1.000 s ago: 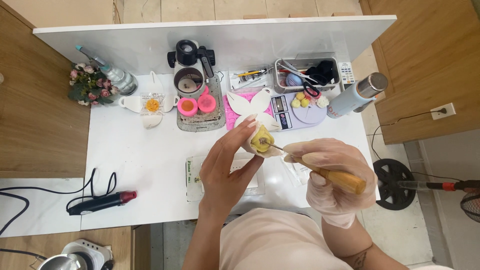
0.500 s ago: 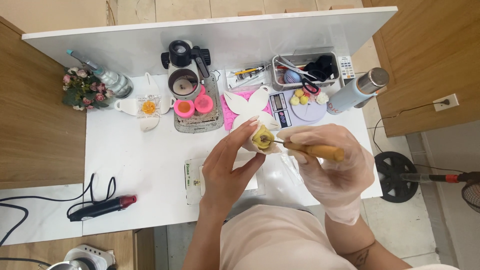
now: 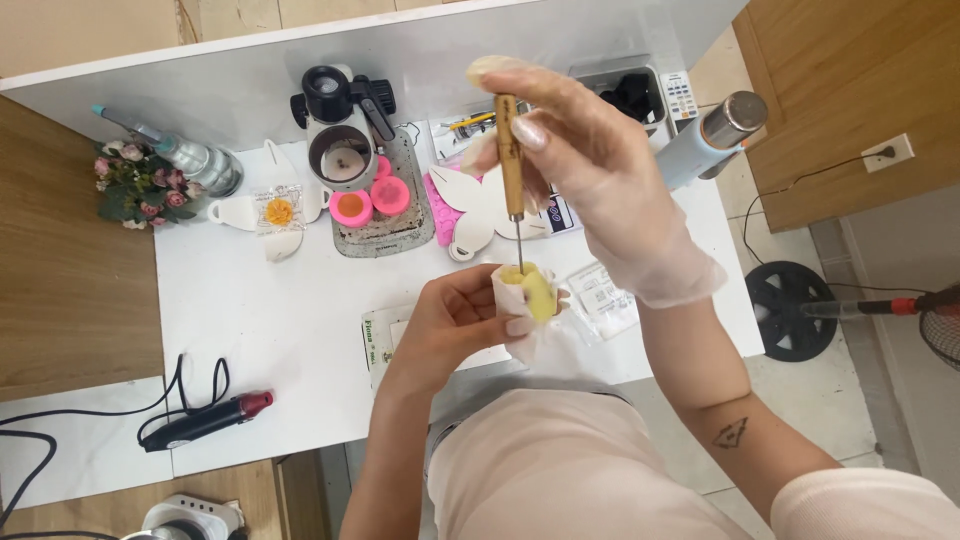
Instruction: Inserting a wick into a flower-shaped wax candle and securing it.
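A thin tool pokes down into a small yellow lump held over the white tabletop (image 3: 250, 330).

The left hand (image 3: 455, 325) has its grip closed around the yellow lump (image 3: 535, 292), which sits in a bit of white wrap and looks soft and smooth. The right hand (image 3: 590, 170), in a thin see-through glove, has its grip pinched shut on the wooden handle of the needle tool (image 3: 512, 160). The tool stands straight up, right above the lump, and its thin metal tip touches the lump's top. Behind them lie a flat white butterfly shape (image 3: 475, 205) and two round pink cups (image 3: 370, 203) on a grey tray.
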